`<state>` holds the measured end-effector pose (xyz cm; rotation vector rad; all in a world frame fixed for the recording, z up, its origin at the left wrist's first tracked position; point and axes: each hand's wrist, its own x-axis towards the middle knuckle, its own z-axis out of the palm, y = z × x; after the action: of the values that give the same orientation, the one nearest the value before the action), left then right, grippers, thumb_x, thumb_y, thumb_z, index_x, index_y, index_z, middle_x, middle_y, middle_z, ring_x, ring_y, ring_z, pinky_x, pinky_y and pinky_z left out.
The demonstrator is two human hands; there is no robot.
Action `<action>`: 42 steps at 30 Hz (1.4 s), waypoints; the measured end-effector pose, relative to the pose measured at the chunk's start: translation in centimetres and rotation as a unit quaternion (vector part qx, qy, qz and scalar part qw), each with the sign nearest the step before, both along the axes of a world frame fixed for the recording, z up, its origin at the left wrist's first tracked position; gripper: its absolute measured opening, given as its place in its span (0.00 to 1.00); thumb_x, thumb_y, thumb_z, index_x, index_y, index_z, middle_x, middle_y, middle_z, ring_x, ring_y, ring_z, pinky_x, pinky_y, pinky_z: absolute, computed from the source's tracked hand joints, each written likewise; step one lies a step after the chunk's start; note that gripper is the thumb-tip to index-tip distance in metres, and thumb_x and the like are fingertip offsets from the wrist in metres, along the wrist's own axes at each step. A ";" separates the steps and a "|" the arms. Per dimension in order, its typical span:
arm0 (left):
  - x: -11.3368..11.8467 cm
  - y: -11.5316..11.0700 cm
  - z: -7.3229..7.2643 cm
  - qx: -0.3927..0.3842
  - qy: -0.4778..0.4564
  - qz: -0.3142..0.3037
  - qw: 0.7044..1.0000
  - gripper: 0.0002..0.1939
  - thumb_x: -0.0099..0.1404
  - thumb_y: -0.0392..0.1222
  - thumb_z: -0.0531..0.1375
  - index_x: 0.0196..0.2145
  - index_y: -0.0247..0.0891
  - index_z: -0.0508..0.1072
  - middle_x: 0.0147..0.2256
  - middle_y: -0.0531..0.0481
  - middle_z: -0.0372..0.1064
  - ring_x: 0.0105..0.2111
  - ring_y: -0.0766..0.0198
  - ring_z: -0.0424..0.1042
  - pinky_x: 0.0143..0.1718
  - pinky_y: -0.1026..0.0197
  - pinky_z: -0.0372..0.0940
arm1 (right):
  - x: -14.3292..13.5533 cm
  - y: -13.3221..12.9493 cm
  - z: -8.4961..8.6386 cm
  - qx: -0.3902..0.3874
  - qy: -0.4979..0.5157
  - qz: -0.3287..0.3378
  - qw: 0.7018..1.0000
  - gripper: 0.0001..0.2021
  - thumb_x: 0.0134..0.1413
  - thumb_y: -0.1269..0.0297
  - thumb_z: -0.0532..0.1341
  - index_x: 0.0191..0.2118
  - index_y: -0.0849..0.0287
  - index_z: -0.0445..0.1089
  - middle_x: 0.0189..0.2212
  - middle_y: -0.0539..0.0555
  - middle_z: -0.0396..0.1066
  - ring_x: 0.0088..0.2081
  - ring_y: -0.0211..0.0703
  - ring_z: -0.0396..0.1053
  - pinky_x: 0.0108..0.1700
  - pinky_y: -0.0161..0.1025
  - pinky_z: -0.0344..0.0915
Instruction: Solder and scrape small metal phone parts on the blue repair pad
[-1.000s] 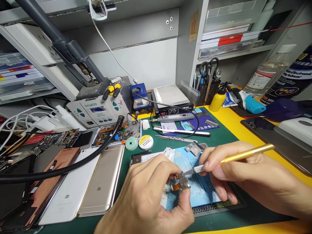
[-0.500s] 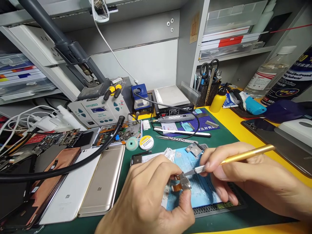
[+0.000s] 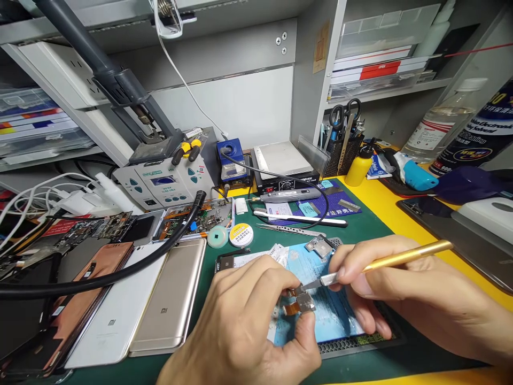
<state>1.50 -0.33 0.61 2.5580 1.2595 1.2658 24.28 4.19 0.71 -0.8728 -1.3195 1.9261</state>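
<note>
My left hand pinches a small metal module between thumb and fingers, over a blue pad. An orange-brown flex cable sticks out from the module's left side. In my right hand is a gold-handled knife, held like a pen. Its pointed blade touches or nearly touches the module's upper edge. Another metal part lies at the top of the blue pad, just left of my right fingers.
Phones, among them a gold one, lie at the left under a thick black hose. Behind the pad are tweezers, a brush and a round tin. A yellow bottle stands at the back right.
</note>
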 end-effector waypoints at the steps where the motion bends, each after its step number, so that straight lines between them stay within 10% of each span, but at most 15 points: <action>1: 0.0 0.0 0.0 0.001 0.000 0.000 1.000 0.09 0.55 0.32 0.63 0.36 0.34 0.71 0.25 0.52 0.68 0.25 0.64 0.68 0.26 0.60 0.61 | 0.0 0.0 0.0 0.001 0.000 0.000 1.000 0.05 0.53 0.64 0.68 0.34 0.58 0.81 0.20 0.53 0.74 0.21 0.42 0.74 0.20 0.32 0.67; 42: 0.0 0.1 -0.3 -0.003 0.017 0.005 1.000 0.11 0.55 0.29 0.63 0.37 0.34 0.71 0.27 0.50 0.67 0.26 0.62 0.66 0.26 0.59 0.60 | -0.3 -0.1 0.0 -0.021 -0.003 -0.001 1.000 0.06 0.57 0.59 0.66 0.37 0.54 0.78 0.27 0.51 0.77 0.21 0.38 0.75 0.20 0.28 0.68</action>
<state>1.46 -0.22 0.31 2.5838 1.2817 1.2237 23.99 4.11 0.68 -0.8998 -1.2856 1.9573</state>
